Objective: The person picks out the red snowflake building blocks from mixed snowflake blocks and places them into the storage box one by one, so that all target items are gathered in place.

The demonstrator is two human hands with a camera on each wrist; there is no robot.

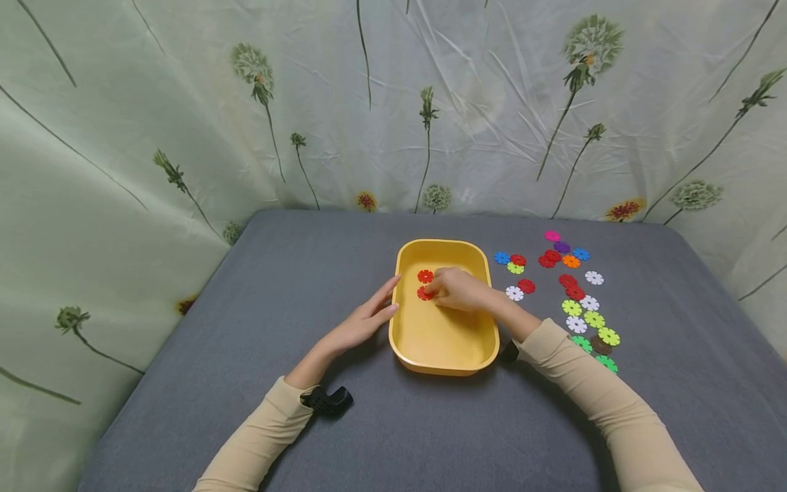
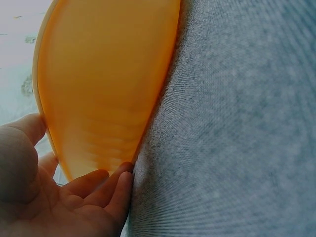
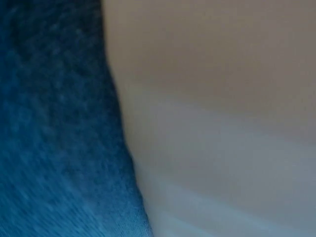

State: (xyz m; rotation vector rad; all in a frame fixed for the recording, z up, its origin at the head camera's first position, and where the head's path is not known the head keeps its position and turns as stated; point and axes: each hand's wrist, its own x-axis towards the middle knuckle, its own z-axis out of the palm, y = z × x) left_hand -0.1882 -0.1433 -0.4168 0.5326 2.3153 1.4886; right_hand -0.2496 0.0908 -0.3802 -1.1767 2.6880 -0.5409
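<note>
A yellow plastic basin (image 1: 451, 342) stands on the grey table. Inside it lies a red notched disc (image 1: 425, 276), shaped like a flower. Just below, the fingers of my right hand (image 1: 460, 288) pinch a second red disc (image 1: 424, 293) over the basin floor. My left hand (image 1: 363, 324) rests against the basin's left side, its fingertips at the rim. In the left wrist view, fingers (image 2: 118, 192) touch the outer wall of the basin (image 2: 108, 74). A blurred sleeve (image 3: 222, 163) fills much of the right wrist view, where the hand is hidden.
To the right of the basin, several flower-shaped discs lie scattered, among them a blue disc (image 1: 502, 257), a white disc (image 1: 594, 277), an orange disc (image 1: 571, 262) and a yellow-green disc (image 1: 609, 335). A floral curtain (image 1: 479, 123) hangs behind the table (image 1: 295, 273).
</note>
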